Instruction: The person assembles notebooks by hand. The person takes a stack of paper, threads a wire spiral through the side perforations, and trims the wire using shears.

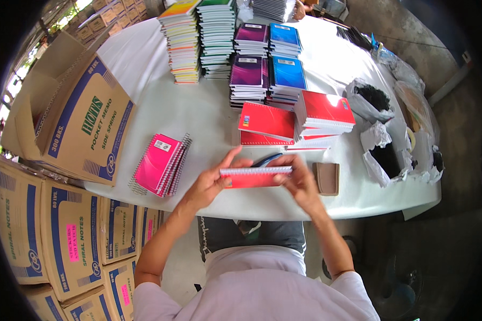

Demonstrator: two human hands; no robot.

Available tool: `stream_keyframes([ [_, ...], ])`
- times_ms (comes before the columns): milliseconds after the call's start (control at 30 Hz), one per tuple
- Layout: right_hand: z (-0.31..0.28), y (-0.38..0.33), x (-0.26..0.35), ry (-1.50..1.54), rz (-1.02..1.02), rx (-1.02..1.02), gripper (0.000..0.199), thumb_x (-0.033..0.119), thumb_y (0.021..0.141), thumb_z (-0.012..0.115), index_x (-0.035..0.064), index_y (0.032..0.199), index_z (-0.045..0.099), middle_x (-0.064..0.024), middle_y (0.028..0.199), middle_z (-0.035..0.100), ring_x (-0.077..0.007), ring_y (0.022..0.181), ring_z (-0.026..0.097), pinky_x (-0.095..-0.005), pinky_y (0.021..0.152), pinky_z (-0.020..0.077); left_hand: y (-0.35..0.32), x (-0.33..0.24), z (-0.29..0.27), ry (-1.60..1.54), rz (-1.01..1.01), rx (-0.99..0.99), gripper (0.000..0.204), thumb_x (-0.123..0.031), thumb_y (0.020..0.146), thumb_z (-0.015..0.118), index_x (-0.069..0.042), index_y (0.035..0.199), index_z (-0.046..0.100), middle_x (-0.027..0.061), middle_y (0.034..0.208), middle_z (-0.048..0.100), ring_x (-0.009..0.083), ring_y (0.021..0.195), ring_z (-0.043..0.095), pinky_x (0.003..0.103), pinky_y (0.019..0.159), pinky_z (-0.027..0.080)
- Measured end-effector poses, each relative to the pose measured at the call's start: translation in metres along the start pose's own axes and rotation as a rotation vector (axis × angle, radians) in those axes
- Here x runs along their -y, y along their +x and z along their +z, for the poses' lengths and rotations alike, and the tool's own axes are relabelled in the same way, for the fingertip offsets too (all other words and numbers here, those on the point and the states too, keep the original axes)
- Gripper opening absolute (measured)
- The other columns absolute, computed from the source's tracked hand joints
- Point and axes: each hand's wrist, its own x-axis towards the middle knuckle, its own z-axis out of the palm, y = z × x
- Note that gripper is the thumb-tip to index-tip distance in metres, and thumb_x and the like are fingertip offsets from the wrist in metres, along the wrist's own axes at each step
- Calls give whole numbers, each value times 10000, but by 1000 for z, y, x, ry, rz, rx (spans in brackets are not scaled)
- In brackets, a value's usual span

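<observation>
You pinch a red notebook (254, 177) between both hands, left hand (211, 184) at its 9 o'clock end, right hand (300, 182) at 3 o'clock, long axis crosswise above the white table (198, 115) edge.

Notebook (254, 176) lies between both hands above the worktop (198, 115) edge; spiral pile (160, 163) left; stacks (268, 69) behind; boxes (64, 235) far left.
</observation>
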Motion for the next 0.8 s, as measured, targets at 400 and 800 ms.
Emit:
stream_keyframes([
  [400,44,-36,-54,-8,38,-131,281,-94,896,568,10,1121,434,-163,1136,571,-241,1018,571,-317,914,450,10,-24,63,1381,123,-89,866,-520,894,575,-20,1522,250,210,1578,254,406,1486,153,554,1166,201],
  [800,-285,-42,-9,-1625,368,-894,148,133,829,604,19,905,661,-195,969,645,-404,865,639,-465,796,528,27,-15,75,1225,-133,127,538,-324,939,611,-167,1432,465,163,1069,694,351,849,696,457,666,546],
])
